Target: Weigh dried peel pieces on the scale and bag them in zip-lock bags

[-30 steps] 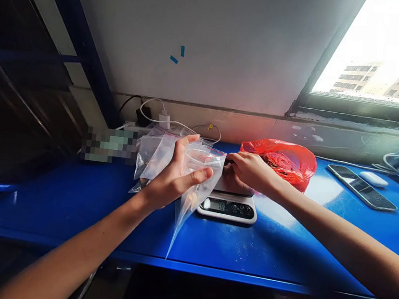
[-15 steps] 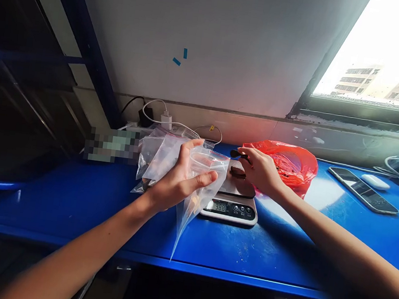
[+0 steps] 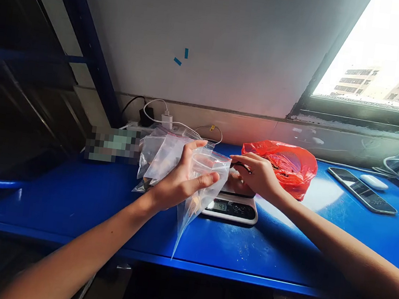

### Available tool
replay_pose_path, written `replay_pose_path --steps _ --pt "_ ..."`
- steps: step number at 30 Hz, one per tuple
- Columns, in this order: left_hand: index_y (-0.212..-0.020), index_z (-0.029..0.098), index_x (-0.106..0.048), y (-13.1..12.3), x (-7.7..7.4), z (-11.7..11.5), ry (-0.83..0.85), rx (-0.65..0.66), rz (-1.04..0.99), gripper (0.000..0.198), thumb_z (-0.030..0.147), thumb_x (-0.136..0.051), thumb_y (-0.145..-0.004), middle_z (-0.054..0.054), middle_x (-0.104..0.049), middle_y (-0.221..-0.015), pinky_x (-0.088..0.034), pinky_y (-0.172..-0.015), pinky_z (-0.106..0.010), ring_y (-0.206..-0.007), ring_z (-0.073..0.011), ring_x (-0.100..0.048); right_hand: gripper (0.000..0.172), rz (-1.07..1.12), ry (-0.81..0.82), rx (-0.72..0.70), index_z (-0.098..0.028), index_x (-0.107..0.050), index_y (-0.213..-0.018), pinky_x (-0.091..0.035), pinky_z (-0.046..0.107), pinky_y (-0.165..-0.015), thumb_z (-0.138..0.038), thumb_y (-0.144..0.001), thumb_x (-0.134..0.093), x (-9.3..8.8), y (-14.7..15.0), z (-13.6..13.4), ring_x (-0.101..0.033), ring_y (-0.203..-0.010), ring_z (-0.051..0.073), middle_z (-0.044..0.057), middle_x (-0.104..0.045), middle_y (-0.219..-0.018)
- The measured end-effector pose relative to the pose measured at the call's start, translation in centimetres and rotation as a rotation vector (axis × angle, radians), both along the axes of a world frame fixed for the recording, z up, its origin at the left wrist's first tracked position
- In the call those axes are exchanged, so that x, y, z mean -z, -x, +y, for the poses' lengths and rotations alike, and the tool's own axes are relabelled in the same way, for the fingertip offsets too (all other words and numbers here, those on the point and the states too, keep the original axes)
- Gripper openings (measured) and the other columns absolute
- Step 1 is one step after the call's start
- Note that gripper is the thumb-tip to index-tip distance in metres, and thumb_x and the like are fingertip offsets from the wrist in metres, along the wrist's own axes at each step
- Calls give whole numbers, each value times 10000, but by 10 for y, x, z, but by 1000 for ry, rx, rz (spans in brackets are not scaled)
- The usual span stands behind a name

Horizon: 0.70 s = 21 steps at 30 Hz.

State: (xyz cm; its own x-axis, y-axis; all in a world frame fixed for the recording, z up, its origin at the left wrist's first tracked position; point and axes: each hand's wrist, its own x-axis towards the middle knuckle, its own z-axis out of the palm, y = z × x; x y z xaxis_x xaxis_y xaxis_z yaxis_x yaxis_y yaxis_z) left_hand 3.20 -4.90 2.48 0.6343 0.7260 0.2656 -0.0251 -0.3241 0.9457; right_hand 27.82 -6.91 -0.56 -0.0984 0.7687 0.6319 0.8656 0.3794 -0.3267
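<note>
My left hand is closed on a clear zip-lock bag, its thumb across the near side. The bag's mouth faces up and to the right, and a few pale yellowish pieces show low inside it. Right beside that mouth, my right hand pinches dark, thin pieces whose kind I cannot make out. Under both hands stands a digital kitchen scale with a lit display that seems to read 43. Its plate is partly covered by the bag and my right hand.
A red plastic bag sits open behind my right hand. More clear bags with contents lie behind my left hand. A phone and a white case rest at the right. Cables and a charger run along the wall.
My right hand has brought the dark pieces left to the bag's mouth. A dark piece seen on or just above the scale plate no longer shows there. The display reading has changed.
</note>
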Motion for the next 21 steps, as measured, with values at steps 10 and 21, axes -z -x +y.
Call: replay_pose_path --steps 10,21 --pt "-1377 283 -171 -7 2 -11 -240 33 54 861 444 -759 -770 -151 -437 -1373 -385 -1061 -559 -1260 -348 -483 248 -503 163 -448 -297 -772 -1001 -483 258 -701 -166 -872 -605 -121 44 -33 -591 -762 114 5 -642 -885" --pt "-1434 352 -154 -1 8 -13 -147 -169 -87 1068 446 -868 -645 -129 -461 -1303 -517 -897 -530 -1149 -358 -545 224 -102 168 -206 -213 -694 -842 -328 240 -465 -385 -913 -570 -102 74 -73 -456 -458 69 -33 -552 -554"
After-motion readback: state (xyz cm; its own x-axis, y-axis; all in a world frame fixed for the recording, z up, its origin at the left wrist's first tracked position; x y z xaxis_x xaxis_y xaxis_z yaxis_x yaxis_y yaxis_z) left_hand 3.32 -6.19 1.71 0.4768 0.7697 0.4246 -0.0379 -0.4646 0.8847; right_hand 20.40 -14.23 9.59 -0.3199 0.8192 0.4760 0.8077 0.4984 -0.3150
